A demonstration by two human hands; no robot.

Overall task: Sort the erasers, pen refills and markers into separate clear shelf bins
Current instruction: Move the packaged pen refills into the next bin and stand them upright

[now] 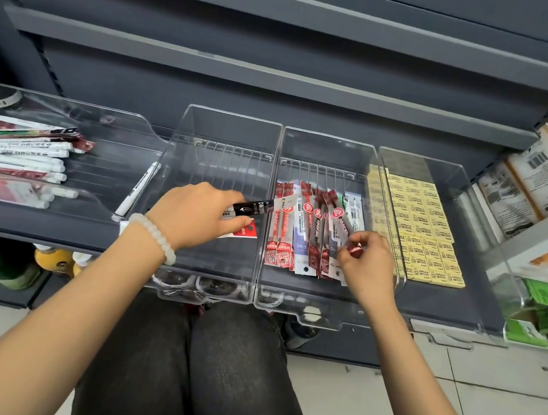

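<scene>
While left fingers [229,222] pinch a black packet [259,205], right fingers [346,254] grip refills [314,233].

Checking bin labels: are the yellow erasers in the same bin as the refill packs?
No: the yellow erasers fill the rightmost clear bin, while the refill packs lie in the bin to its left.

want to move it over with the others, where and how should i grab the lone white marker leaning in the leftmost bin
Grip the white marker around its mid-barrel, coming from above. It lies slanted against the right wall of the leftmost bin, its near end low by the bin's front corner and its far end raised, so the wall blocks a side approach. The bare barrel is probably the easiest part to pinch.
</scene>
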